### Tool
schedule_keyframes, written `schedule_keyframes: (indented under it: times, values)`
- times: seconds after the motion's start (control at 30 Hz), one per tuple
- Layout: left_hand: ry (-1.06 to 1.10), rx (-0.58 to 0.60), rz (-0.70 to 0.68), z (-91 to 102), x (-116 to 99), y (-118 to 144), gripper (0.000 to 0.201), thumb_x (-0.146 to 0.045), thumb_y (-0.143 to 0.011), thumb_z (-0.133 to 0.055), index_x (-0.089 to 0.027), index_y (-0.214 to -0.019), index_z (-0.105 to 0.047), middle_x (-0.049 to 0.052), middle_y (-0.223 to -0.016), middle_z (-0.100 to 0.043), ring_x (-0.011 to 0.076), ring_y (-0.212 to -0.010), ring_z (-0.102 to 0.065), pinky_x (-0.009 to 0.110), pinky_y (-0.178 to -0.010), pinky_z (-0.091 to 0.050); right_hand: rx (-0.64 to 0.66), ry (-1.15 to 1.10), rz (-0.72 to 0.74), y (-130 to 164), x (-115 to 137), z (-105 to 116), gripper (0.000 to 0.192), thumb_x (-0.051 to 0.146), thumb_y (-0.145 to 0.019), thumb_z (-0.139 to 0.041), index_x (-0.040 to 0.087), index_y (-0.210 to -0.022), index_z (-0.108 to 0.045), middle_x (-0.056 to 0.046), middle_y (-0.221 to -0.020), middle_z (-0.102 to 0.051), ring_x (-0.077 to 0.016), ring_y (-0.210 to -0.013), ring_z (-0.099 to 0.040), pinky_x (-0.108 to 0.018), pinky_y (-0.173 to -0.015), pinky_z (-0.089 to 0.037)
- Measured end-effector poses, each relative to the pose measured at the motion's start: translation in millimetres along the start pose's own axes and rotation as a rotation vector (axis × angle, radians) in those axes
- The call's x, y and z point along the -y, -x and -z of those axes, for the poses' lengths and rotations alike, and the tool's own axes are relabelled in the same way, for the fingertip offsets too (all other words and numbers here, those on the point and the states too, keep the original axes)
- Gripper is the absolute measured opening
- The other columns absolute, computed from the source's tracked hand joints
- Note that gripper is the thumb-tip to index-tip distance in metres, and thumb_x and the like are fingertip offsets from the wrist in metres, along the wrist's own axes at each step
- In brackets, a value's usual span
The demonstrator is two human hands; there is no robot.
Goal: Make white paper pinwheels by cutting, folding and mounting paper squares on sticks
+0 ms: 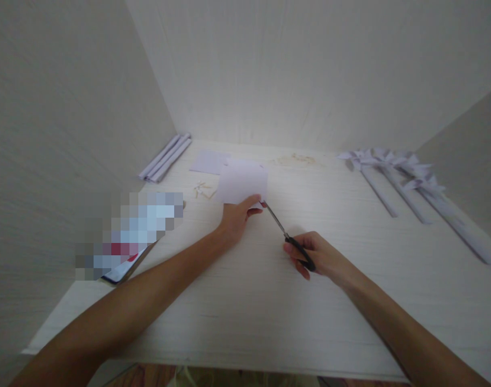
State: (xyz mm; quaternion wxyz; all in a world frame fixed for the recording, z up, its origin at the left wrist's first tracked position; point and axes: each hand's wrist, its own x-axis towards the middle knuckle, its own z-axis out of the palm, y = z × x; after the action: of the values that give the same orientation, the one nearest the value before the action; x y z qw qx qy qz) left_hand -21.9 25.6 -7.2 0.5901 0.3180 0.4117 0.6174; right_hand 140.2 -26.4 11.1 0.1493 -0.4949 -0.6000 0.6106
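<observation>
My left hand (238, 216) pinches a pale sheet of paper (242, 181) by its near right corner, holding it up over the table. In my right hand (310, 251) is a pair of scissors (297, 251) with black handles, my fingers closed around the loops. The blade tips meet the paper at its lower right corner, close to my left thumb. Whether the blades are apart cannot be made out. Behind the held sheet, a second piece of paper (207, 161) lies flat on the table.
Paper tubes (167, 157) lie at the back left. Small sticks (203, 190) are scattered nearby. A phone (128, 263), partly pixelated, rests at the left edge. Several paper pinwheels on rolled stems (378, 189) lie at right. Walls enclose the white table (237, 312) on three sides.
</observation>
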Motion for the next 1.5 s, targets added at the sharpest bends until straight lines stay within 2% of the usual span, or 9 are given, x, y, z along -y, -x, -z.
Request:
schedule_keyframes:
  times: [0.53, 0.73, 1.5]
  values:
    - [-0.003, 0.014, -0.007, 1.6, 1.4, -0.4, 0.012, -0.018, -0.057, -0.062, -0.014, -0.067, -0.057, -0.002, -0.063, -0.059, 0.0085, -0.054, -0.056, 0.017, -0.045, -0.045, 0.001, 0.018, 0.018, -2.1, -5.6, 1.1, 0.044, 0.053, -0.069, -0.052, 0.017, -0.046, -0.041, 0.003, -0.034, -0.045, -0.0049, -0.031, -0.035, -0.021, -0.036, -0.020]
    - [-0.006, 0.017, -0.016, 0.9, 0.4, 0.4, 0.013, -0.018, -0.058, -0.062, -0.014, -0.069, -0.057, -0.002, -0.063, -0.059, 0.0084, -0.054, -0.056, 0.017, -0.046, -0.045, 0.004, 0.032, 0.011, -1.7, -5.1, 1.7, 0.044, 0.052, -0.070, -0.052, 0.017, -0.045, -0.040, 0.003, -0.034, -0.045, -0.0044, -0.031, -0.031, -0.021, -0.036, -0.020]
    - [0.009, 0.021, -0.018, 2.4, 0.8, -0.8, 0.012, -0.018, -0.057, -0.062, -0.015, -0.068, -0.058, -0.002, -0.063, -0.058, 0.0075, -0.052, -0.055, 0.017, -0.045, -0.045, -0.030, 0.053, 0.022, -1.6, -7.0, 0.7, 0.044, 0.052, -0.070, -0.052, 0.017, -0.046, -0.040, 0.004, -0.033, -0.043, -0.0050, -0.031, -0.033, -0.021, -0.037, -0.021]
